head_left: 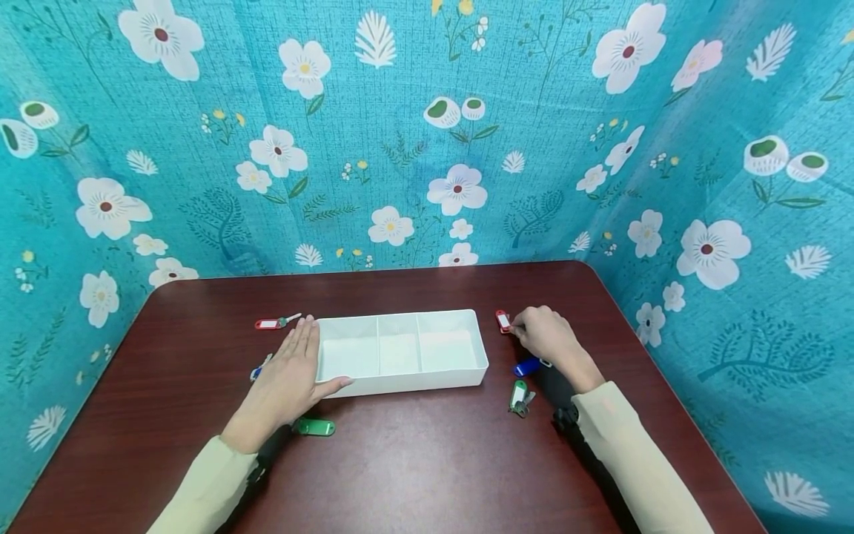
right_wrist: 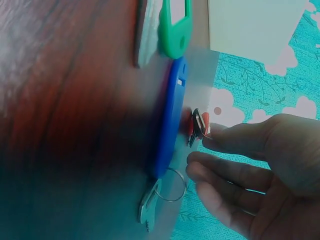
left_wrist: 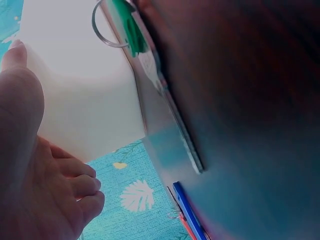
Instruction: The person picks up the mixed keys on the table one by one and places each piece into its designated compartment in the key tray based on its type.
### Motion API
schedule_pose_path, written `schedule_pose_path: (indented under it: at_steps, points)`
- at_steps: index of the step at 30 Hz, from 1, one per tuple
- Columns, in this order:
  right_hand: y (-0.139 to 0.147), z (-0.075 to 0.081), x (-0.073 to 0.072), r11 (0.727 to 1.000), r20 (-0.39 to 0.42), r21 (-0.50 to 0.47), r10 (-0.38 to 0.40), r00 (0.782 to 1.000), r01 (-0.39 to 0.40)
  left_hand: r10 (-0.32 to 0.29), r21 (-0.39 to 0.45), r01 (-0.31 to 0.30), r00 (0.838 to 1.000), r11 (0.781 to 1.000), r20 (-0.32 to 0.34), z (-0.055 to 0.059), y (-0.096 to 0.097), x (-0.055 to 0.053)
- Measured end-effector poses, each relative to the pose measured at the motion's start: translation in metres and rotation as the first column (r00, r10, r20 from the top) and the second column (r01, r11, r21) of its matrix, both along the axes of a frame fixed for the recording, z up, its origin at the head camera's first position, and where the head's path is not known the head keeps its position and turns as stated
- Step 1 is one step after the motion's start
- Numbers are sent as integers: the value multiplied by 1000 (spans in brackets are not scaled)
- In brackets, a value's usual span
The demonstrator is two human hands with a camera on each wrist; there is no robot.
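Note:
A white three-compartment tray (head_left: 407, 384) stands on the table. My left hand (head_left: 283, 378) lies along its left end with fingers straight and the thumb over the front wall. At the tray's right, my right hand (head_left: 550, 337) pinches the ring of a red key tag (head_left: 502, 320) between thumb and finger; in the right wrist view the ring meets the thumb tip. Beside that hand lie a blue key tag (head_left: 527, 366) and a green key tag (head_left: 517, 393), each with a key. Below my left wrist is another green key tag (head_left: 315, 427), its key showing in the left wrist view.
Left of the tray lie a red key tag with a key (head_left: 269, 324) and a blue key tag (head_left: 256, 373), partly hidden by my left hand. The dark wooden table (head_left: 427, 475) meets a blue floral cloth (head_left: 400, 148) at its back and sides.

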State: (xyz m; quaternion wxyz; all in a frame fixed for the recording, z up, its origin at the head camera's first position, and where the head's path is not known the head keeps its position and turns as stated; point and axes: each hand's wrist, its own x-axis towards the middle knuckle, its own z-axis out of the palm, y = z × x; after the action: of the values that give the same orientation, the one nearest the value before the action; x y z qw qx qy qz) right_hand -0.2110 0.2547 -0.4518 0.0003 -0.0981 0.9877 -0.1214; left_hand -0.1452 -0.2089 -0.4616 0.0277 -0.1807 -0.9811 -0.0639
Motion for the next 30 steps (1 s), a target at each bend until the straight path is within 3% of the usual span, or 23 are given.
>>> schedule_pose_path:
  at_steps: [7, 30]
  points:
    - [-3, 1, 0, 1000, -22, 2, 0, 1000, 0, -4, -3, 4, 1000, 1000, -3, 0, 0, 0]
    - [-6, 11, -1, 995, 55, -103, 11, 998, -6, -4, 12, 4, 1000, 1000, 4, -1, -1, 0]
